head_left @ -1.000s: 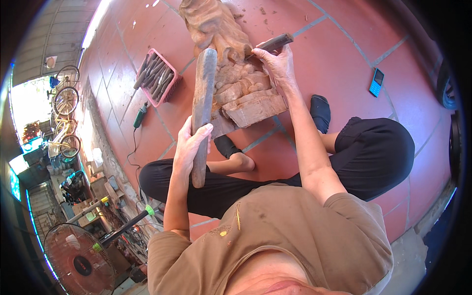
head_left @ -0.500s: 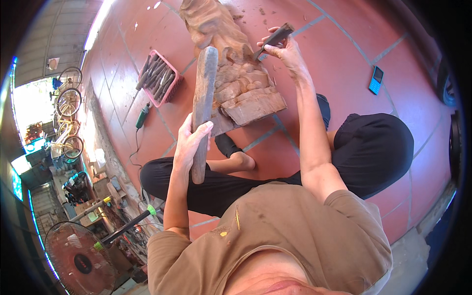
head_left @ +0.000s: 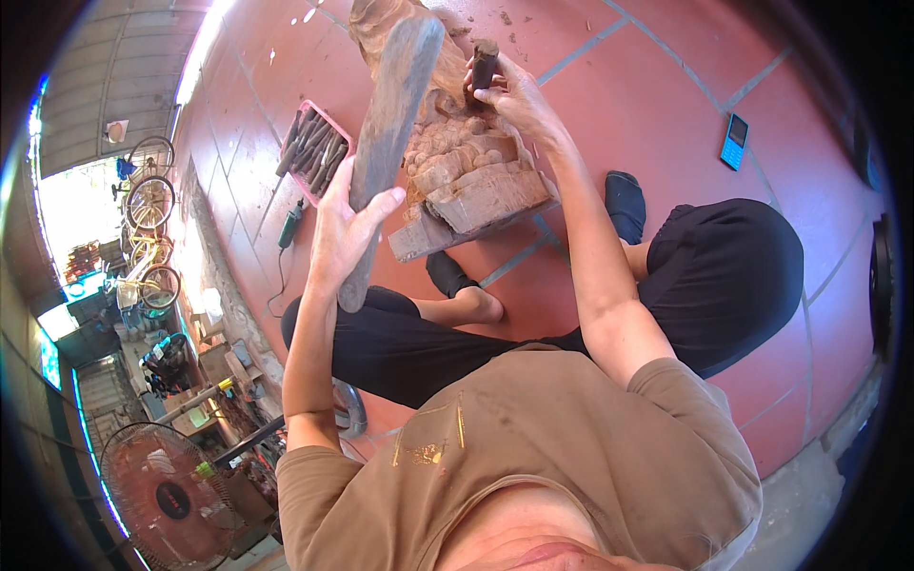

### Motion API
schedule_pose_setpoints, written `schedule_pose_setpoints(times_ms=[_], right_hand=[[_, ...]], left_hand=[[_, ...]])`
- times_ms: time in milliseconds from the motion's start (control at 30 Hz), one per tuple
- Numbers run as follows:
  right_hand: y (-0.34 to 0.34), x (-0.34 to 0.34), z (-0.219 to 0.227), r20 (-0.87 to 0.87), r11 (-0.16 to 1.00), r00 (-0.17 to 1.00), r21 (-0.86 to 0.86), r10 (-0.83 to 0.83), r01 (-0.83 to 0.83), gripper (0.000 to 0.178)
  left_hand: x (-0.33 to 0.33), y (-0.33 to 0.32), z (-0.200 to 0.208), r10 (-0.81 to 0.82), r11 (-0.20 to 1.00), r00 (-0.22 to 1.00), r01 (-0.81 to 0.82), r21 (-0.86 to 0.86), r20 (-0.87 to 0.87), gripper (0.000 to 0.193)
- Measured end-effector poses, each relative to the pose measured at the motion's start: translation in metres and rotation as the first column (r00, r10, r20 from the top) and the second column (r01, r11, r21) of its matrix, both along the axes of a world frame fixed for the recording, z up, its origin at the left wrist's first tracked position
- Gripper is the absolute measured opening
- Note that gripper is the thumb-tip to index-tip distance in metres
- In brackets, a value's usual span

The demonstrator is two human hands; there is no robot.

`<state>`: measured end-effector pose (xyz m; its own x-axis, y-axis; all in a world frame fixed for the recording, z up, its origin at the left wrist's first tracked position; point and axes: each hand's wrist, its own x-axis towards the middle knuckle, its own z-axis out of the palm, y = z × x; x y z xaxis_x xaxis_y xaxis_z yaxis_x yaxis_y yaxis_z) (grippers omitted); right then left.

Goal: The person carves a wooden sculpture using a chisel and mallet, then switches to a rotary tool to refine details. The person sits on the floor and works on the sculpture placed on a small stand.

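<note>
A carved wooden sculpture (head_left: 466, 164) lies on the tiled floor in front of me, its flat, uncut base end toward me. My left hand (head_left: 345, 221) is closed around a long, worn wooden mallet (head_left: 395, 114), raised over the sculpture's left side and hiding part of it. In my right hand (head_left: 517, 95) is a wood chisel with a dark handle (head_left: 485, 65), held nearly upright. Its lower end points down at the carved surface; the tip is hidden by fingers and handle, so contact cannot be made out.
A pink basket (head_left: 350, 133) full of chisels stands left of the sculpture. Beside it lies a green corded power tool (head_left: 291, 225). A blue phone (head_left: 733, 143) rests on the floor at right. At left are a standing fan (head_left: 171, 500) and several bicycles (head_left: 150, 202).
My left hand has raised the mallet up and tilted it to the right. My right hand has moved left over the carving, turning the chisel from slanted to more upright.
</note>
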<state>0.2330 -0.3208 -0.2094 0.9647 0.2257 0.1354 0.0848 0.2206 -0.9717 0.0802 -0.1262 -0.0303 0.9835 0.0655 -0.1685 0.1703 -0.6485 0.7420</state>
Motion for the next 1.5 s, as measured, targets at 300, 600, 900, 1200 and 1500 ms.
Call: schedule_pose_setpoints(times_ms=[300,600,900,1200,1500], right_hand=[[-0.006,0.014,-0.001,0.085,0.994,0.991,-0.053,0.101,-0.097,0.034],[0.009,0.019,-0.008,0.156,0.981,0.988,-0.189,-0.014,0.044,0.043],[-0.003,0.015,0.011,0.008,0.974,0.995,-0.206,0.102,-0.098,0.034],[0.003,0.027,-0.014,0.015,0.978,0.992,-0.169,0.129,-0.124,0.070],[-0.002,0.024,-0.013,0.011,0.992,1.000,-0.129,-0.001,0.003,0.050]], left_hand=[[0.034,-0.029,0.021,-0.211,0.963,0.939,0.151,0.225,0.271,0.061],[0.045,-0.021,0.015,-0.204,0.951,0.979,0.194,0.241,0.015,0.064],[0.053,-0.028,0.011,-0.248,0.887,0.966,0.196,0.417,0.072,0.061],[0.057,-0.035,0.028,-0.081,0.992,0.986,0.094,-0.083,0.149,0.061],[0.061,-0.019,0.012,-0.132,0.990,0.990,0.134,0.038,-0.042,0.064]])
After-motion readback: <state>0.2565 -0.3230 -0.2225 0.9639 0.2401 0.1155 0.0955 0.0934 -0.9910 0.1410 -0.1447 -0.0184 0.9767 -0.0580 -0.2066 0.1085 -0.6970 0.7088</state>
